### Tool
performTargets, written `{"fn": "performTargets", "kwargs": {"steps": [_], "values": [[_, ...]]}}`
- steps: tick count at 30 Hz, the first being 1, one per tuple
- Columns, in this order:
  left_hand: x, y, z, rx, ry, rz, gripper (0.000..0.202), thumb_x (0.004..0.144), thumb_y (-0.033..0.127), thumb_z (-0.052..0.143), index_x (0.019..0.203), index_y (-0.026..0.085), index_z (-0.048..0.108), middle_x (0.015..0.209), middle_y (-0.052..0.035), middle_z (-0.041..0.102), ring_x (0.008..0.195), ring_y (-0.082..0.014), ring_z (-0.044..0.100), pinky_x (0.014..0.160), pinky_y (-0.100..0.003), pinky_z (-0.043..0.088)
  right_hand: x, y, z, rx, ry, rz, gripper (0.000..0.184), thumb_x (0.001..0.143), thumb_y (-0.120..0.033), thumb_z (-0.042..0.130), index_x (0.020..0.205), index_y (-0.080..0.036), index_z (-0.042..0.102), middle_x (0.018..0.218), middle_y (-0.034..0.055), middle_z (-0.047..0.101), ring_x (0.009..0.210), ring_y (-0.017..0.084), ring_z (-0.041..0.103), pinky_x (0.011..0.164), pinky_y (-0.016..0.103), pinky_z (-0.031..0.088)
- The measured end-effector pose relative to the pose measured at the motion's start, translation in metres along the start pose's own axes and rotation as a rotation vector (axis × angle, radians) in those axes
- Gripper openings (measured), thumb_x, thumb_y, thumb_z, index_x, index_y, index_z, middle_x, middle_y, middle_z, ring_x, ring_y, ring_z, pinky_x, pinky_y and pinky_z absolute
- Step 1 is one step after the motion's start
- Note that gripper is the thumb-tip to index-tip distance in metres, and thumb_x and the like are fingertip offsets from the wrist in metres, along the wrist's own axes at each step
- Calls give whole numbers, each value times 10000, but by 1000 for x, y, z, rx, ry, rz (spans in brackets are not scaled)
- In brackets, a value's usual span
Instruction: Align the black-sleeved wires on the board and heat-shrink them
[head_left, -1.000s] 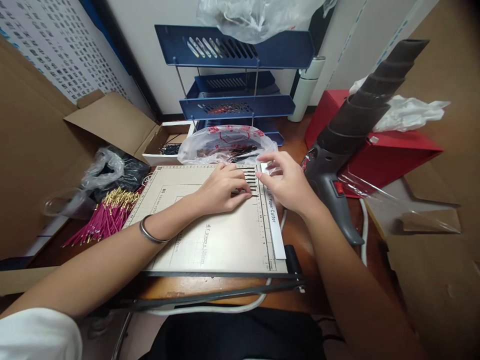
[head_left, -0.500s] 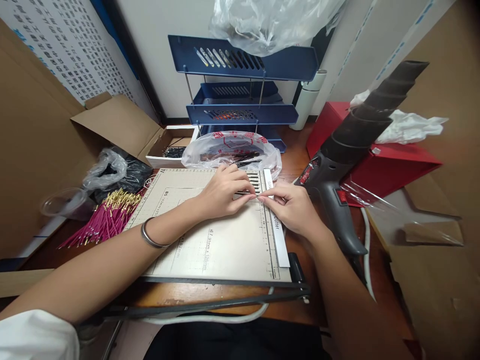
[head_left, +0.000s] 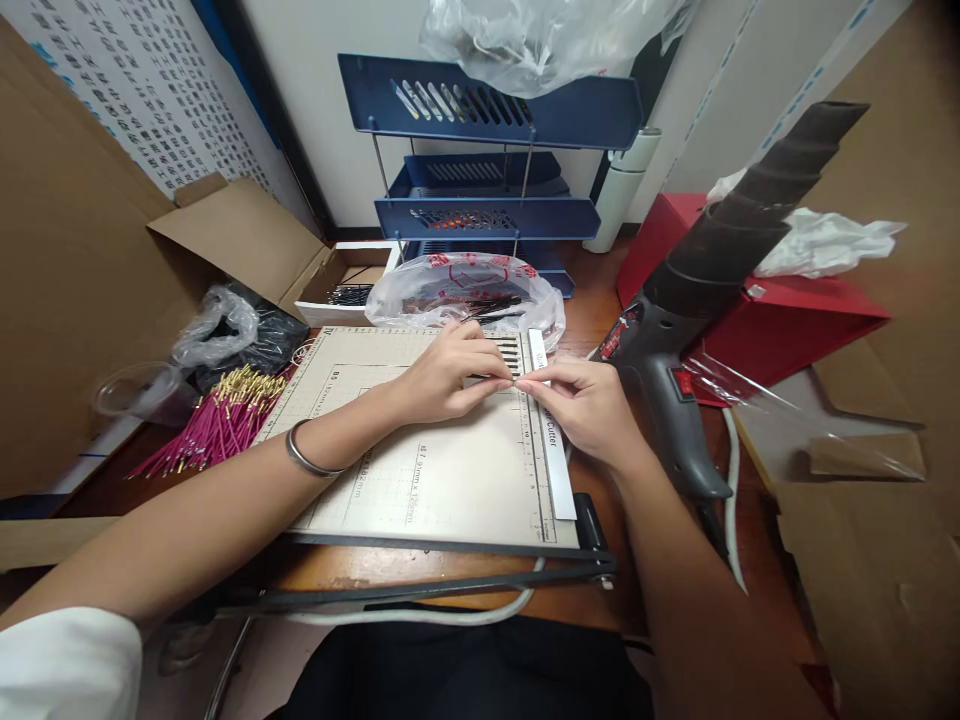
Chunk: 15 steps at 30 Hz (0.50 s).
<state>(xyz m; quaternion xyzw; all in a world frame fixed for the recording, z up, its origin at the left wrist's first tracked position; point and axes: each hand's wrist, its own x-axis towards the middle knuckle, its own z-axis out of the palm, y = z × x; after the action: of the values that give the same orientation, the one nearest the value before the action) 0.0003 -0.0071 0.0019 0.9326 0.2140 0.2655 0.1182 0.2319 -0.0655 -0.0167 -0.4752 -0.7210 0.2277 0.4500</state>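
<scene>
Apparently for fine control, the left hand (head_left: 461,375) and right hand (head_left: 589,405) are pinching a slender dark piece (head_left: 515,383) between tightly drawn fingers, over the paper cutter (head_left: 465,470) near its ruled edge.

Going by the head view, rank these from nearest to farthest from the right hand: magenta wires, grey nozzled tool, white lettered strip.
Starting from the right hand:
1. White lettered strip: runs beneath the hand.
2. Grey nozzled tool: just to the right of it.
3. Magenta wires: piled far left, past the cutter board.
</scene>
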Motion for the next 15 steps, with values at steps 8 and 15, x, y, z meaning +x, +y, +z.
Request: {"fn": "performTargets", "kwargs": {"steps": [8, 15], "values": [[1, -1, 3, 22, 40, 11, 282, 1063, 365, 608, 926, 204, 795, 897, -52, 802, 882, -232, 524, 879, -426, 372, -1, -1, 0, 28, -12, 46, 204, 903, -337, 705, 862, -212, 860, 658, 20, 662, 557, 133, 465, 585, 318, 340], [1, -4, 3, 15, 41, 13, 291, 1072, 388, 600, 956, 214, 803, 912, -54, 809, 882, -233, 533, 884, -431, 380, 1, -5, 0, 34, 69, 47, 170, 852, -333, 747, 783, -212, 843, 567, -19, 535, 541, 114, 391, 566, 305, 304]]}}
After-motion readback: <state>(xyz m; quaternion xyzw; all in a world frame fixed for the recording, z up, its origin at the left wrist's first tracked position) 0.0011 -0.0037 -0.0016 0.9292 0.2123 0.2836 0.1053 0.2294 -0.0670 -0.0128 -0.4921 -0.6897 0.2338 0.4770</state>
